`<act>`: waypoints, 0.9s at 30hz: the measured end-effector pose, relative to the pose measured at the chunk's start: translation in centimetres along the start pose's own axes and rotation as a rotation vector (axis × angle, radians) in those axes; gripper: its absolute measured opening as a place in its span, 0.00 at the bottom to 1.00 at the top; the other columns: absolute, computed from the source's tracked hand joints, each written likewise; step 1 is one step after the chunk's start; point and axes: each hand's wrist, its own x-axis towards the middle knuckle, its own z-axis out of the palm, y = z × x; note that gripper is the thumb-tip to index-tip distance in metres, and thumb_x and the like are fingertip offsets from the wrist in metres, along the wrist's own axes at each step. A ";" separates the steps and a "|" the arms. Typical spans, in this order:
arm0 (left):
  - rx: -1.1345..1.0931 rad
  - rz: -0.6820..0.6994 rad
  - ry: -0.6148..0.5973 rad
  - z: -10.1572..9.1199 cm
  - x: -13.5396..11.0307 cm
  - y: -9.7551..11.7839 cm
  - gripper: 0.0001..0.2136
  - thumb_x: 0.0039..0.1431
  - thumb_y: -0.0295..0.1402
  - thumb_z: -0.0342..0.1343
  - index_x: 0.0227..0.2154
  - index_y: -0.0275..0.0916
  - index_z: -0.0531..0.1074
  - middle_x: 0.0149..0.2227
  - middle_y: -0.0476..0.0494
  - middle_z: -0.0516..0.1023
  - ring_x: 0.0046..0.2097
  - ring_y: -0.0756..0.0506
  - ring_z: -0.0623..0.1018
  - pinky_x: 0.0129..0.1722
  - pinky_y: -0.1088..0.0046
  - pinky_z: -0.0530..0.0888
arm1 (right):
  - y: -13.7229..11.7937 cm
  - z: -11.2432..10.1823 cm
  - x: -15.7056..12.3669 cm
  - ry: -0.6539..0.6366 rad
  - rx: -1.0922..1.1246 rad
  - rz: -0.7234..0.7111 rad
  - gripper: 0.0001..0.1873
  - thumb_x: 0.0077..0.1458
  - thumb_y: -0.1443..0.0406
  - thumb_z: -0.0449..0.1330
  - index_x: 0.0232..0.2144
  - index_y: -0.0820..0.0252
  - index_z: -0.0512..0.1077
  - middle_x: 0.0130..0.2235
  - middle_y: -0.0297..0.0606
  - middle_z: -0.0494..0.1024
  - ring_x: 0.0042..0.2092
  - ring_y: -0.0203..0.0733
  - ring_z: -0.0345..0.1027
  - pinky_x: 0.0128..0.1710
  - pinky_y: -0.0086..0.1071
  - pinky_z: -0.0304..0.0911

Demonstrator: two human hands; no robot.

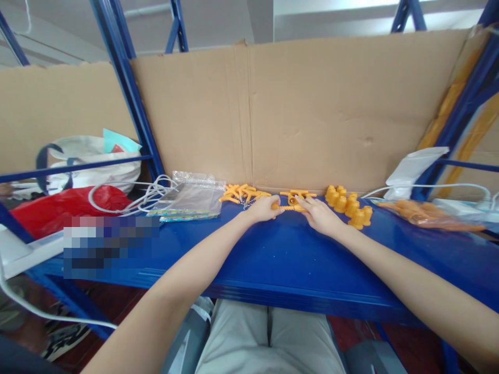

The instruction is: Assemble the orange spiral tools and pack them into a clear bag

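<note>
My left hand (264, 209) is closed around one end of a small orange plastic part with a ridged, screw-like shaft (287, 208). The shaft spans the short gap to my right hand (322, 215). The fingers of my right hand close on the other end of it, near a round orange piece (292, 200). Just behind the hands lie flat orange plastic pieces (304, 192). A pile of branching orange plastic parts (239, 192) with small metal chains sits beyond my left hand. Orange cup-shaped parts (340, 203) stand in rows to the right of my right hand.
The blue tabletop (265, 254) ends at a cardboard wall (312, 114). Clear plastic bags (195, 195), a white cable (156, 188) and a red bag (78, 205) lie left. Bagged orange parts (429, 214) lie right. Blue posts (132, 88) rise at both sides.
</note>
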 end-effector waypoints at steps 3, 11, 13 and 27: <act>-0.033 -0.131 -0.068 -1.3 0.2 1.4 0.09 0.51 0.38 0.59 0.31 0.39 0.69 0.24 0.51 0.73 0.28 0.49 0.73 0.28 0.76 0.64 | 0.4 0.3 0.0 0.047 0.089 -0.007 0.29 0.59 0.68 0.45 0.63 0.66 0.56 0.53 0.53 0.71 0.53 0.53 0.66 0.52 0.47 0.61; -0.084 -0.177 -0.086 -2.6 -0.4 1.2 0.09 0.49 0.33 0.61 0.30 0.38 0.67 0.25 0.51 0.73 0.28 0.50 0.73 0.27 0.77 0.65 | 1.4 1.1 0.6 0.056 0.480 -0.070 0.35 0.50 0.70 0.54 0.62 0.65 0.55 0.60 0.54 0.63 0.61 0.51 0.57 0.57 0.50 0.57; -0.122 -0.135 0.007 -1.9 -0.8 0.1 0.08 0.50 0.32 0.60 0.31 0.38 0.67 0.26 0.51 0.73 0.28 0.51 0.73 0.28 0.77 0.66 | 1.7 1.5 0.7 0.086 0.630 -0.027 0.29 0.51 0.69 0.55 0.57 0.62 0.59 0.57 0.51 0.66 0.58 0.50 0.62 0.55 0.50 0.61; -0.180 -0.092 0.138 -0.4 -1.5 -1.2 0.05 0.53 0.29 0.58 0.33 0.38 0.70 0.26 0.51 0.74 0.28 0.50 0.74 0.31 0.75 0.71 | 0.7 1.7 1.0 0.021 1.195 0.451 0.12 0.58 0.59 0.57 0.41 0.60 0.67 0.34 0.38 0.76 0.33 0.38 0.76 0.38 0.37 0.73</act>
